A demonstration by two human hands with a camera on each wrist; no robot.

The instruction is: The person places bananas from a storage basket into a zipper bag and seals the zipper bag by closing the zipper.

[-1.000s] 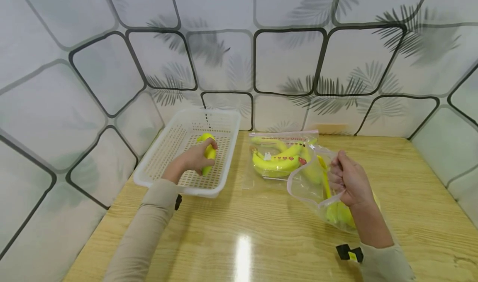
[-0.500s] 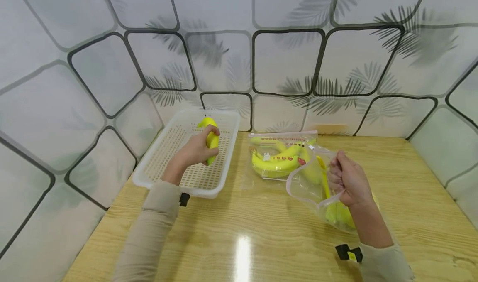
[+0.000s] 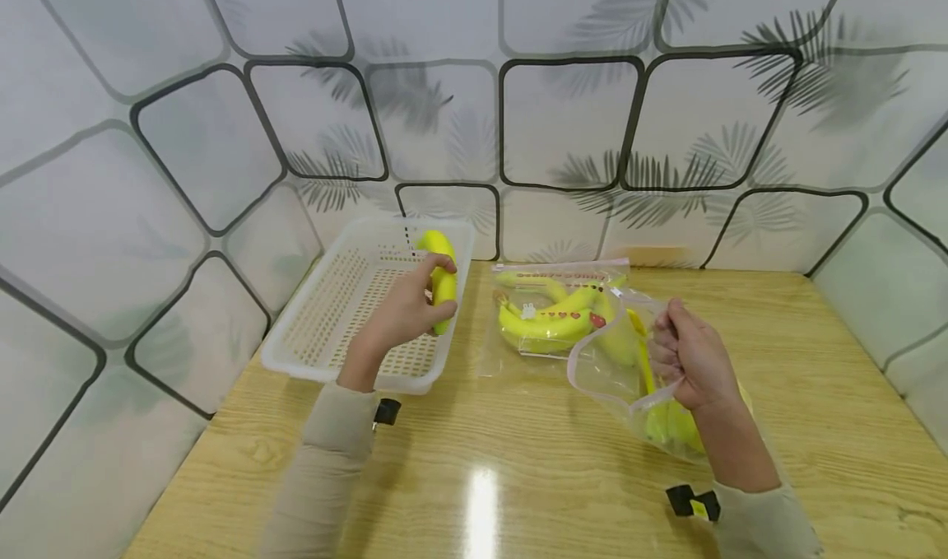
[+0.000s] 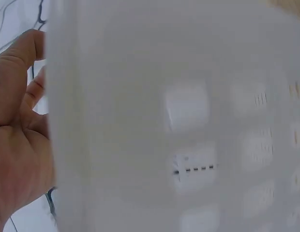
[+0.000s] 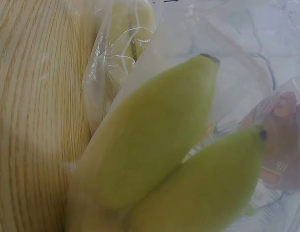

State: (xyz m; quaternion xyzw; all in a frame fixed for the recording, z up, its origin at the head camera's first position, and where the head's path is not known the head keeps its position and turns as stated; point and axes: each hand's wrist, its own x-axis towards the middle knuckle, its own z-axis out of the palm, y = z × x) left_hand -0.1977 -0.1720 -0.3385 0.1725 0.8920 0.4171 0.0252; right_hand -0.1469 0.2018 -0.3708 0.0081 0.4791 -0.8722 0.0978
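Observation:
My left hand [image 3: 403,304] grips a yellow banana [image 3: 444,283] over the right side of a white plastic basket [image 3: 422,384]. In the left wrist view the basket wall [image 4: 121,121] hides the banana and most of the fingers; part of the left hand [image 4: 19,125] shows at the edge. My right hand [image 3: 692,357] grips the rim of a clear zip bag [image 3: 592,370], whose mouth gapes toward the basket. Bananas [image 5: 150,130] lie inside this bag in the right wrist view. Behind the plastic, fingers of the right hand [image 5: 280,140] show blurred.
A second clear zip bag [image 3: 496,365] with bananas [image 3: 548,333] inside lies flat on the wooden table [image 3: 415,477], between the basket and the held bag. Patterned cloth walls [image 3: 570,123] enclose the table at the back and both sides.
My left hand has lifted the banana from the basket's floor and carried it right, toward the basket's right rim. The right hand and its bag have stayed in place.

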